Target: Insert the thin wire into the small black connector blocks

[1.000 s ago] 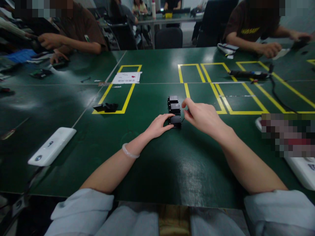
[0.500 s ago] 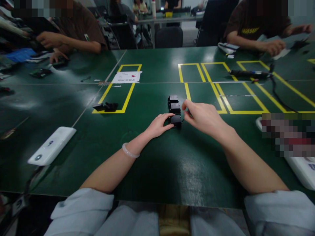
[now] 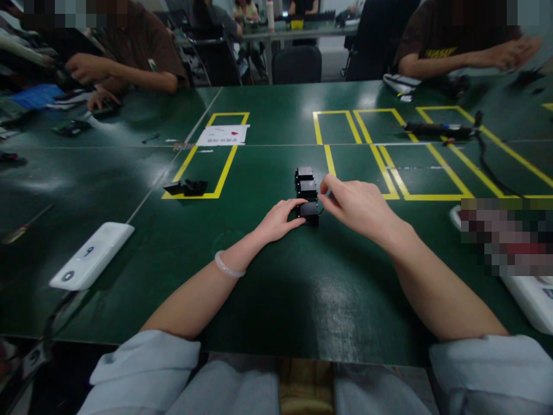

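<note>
Black, boxy and smooth-topped, three blocks (image 3: 307, 186) stood in one row on the glossy green table (image 3: 268, 305). The left hand (image 3: 277, 222) held the nearest block (image 3: 309, 212) between slightly parted thumb and fingers. The right hand (image 3: 358, 203) was curled just beside it, nearly closed; whether it gripped anything was unclear.

paper sheet (image 3: 218, 134), yellow tape (image 3: 227, 172), black chair (image 3: 296, 64)

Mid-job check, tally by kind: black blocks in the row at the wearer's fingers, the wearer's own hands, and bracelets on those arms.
Black blocks: 3
Left hand and right hand: 2
Pale bracelet: 1
Total: 6
</note>
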Demonstrator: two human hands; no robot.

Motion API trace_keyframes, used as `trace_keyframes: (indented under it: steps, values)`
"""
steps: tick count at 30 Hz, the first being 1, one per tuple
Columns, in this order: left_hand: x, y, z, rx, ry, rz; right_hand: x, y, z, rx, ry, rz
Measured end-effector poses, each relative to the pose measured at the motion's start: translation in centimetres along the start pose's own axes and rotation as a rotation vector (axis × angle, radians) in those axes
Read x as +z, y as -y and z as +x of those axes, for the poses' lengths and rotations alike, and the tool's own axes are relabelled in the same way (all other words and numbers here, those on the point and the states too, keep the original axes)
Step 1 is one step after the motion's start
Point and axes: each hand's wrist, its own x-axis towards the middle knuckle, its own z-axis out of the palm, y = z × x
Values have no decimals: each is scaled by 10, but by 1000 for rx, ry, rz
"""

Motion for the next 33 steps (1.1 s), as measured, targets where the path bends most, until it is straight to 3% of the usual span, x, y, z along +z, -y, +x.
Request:
trace_keyframes:
  steps: [15,22,33]
  values:
    - [-1,-1,0,-2,7,4,0,0,2,37,24,-36]
    - [-1,-1,-1,4,2,6,3,-1,1,4,-38,27]
    - [-1,-1,0,3,1,-2,4,-2,2,24,-34,6]
